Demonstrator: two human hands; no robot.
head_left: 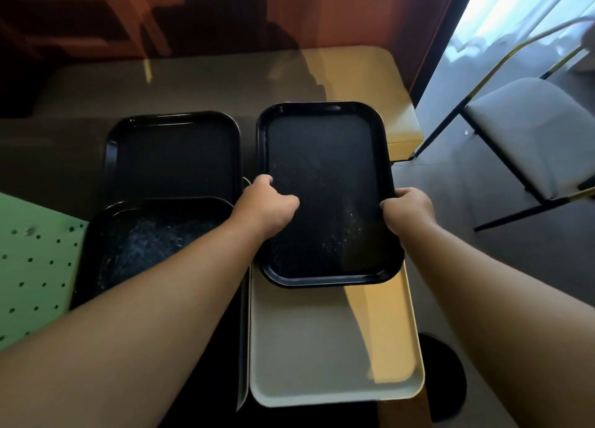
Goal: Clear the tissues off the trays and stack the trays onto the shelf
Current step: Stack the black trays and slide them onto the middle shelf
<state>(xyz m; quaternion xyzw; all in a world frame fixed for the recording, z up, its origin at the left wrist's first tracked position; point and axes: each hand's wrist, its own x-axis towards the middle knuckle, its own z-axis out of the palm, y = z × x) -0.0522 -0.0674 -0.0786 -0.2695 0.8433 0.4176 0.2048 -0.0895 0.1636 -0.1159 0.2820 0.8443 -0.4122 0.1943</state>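
From the head view, both hands hold one black tray (325,183) by its long sides. The left hand (269,207) is curled over the left rim, with the thumb lying on the inside of the tray. The right hand (407,210) grips the right rim, fingers wrapped under the edge. The tray is slightly turned, and its near end lies over the far end of a cream tray (322,347), which is directly below the grip, toward the person.

To the left of the left hand there are two more black trays: a far tray (174,157) and a near tray (154,244) with a scratched, shiny bottom, partly under the left forearm. The near one overlaps the far one.

All trays are on a table (193,86) with a grey top. Sunlight makes a yellow band on its right part and on the cream tray. Left of the near tray is a green board (35,266) with small holes. Right of the right hand, on the grey floor, stands a chair (531,131) with a pale seat and thin dark legs, near a bright window (521,6). Behind the table the wall (322,9) is reddish brown.
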